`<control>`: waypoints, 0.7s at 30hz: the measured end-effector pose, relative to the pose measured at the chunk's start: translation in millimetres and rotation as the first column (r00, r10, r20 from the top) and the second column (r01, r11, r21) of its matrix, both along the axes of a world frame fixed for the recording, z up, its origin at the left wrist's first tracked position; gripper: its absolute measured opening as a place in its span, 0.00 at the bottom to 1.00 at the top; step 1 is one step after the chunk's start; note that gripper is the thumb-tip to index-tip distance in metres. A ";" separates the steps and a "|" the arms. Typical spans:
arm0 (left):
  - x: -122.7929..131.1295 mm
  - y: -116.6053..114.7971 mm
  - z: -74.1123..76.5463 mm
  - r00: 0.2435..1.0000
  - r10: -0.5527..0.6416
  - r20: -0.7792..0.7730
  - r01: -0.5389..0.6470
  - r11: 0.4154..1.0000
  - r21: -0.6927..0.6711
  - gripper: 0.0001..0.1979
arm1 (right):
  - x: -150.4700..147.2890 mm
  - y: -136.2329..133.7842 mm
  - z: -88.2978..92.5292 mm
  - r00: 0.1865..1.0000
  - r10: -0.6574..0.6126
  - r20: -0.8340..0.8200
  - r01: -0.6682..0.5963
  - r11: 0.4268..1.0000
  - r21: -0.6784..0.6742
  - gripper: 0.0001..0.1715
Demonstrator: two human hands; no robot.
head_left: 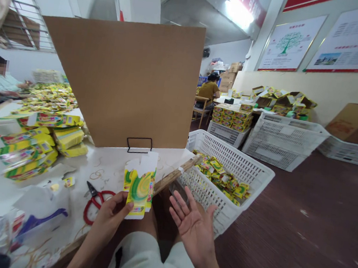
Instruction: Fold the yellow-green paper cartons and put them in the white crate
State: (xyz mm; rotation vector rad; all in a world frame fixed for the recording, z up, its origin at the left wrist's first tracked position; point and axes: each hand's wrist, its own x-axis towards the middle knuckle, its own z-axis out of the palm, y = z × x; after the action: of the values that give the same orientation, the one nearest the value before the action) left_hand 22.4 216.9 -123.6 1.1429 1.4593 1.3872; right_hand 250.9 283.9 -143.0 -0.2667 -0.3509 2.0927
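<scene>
White table at left, basket at right. Left hand: thumb and fingers pinch yellow carton low down, at the table edge. Right hand: palm up, fingers spread, near basket.

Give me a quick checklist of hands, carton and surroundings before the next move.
1. Left hand gripping the yellow-green carton: ok, thumb on its lower front.
2. Right hand free: ok, palm open, holding nothing.
3. Only one carton in the grip: cannot tell; another printed panel shows behind the front one.
4. Red-handled scissors well clear: not ok, I'd say; they lie right beside the left hand.
5. Packets in the white basket beside the table: ok.
</scene>
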 end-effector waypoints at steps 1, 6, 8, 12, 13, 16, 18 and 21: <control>-0.4 -0.4 0.3 1.000 0.003 -0.001 -0.003 1.000 0.003 0.17 | 0.1 -0.2 0.1 1.000 0.004 0.000 -0.004 1.000 0.000 0.47; 0.9 -4.2 2.5 1.000 0.007 -0.013 -0.007 1.000 0.004 0.17 | -0.3 0.5 0.0 0.999 0.004 0.036 -0.005 1.000 0.029 0.44; 8.3 -6.4 2.0 1.000 -0.001 -0.027 0.002 1.000 0.021 0.16 | -3.3 -0.6 -1.5 0.991 -0.032 0.131 0.023 0.997 0.069 0.41; 36.6 -9.8 -1.7 0.992 -0.060 -0.115 0.067 0.996 0.061 0.13 | -15.2 -7.0 -9.6 0.896 -0.133 0.423 0.029 0.969 0.244 0.22; 43.4 -10.1 -2.3 0.986 -0.081 -0.145 0.090 0.995 0.053 0.12 | -18.3 -8.5 -12.3 0.879 -0.143 0.456 0.018 0.963 0.268 0.17; 54.2 -8.9 -1.4 0.968 -0.163 -0.189 0.167 0.986 0.007 0.13 | -24.6 -10.5 -18.9 0.875 -0.152 0.460 0.023 0.962 0.273 0.15; 52.6 -6.5 -0.4 0.969 -0.219 -0.111 0.223 0.974 0.025 0.15 | -26.2 -10.6 -21.2 0.882 -0.156 0.445 0.034 0.962 0.270 0.16; 45.8 -2.4 -3.1 0.967 -0.221 0.130 0.210 0.974 0.089 0.20 | -28.0 -12.5 -21.8 0.906 -0.131 0.403 0.022 0.964 0.264 0.19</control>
State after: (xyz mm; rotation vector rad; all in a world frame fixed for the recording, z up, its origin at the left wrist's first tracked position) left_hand 68.1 214.5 -126.6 1.1893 1.1569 1.3490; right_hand 222.9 271.4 -164.9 -0.5682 -0.8461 1.8753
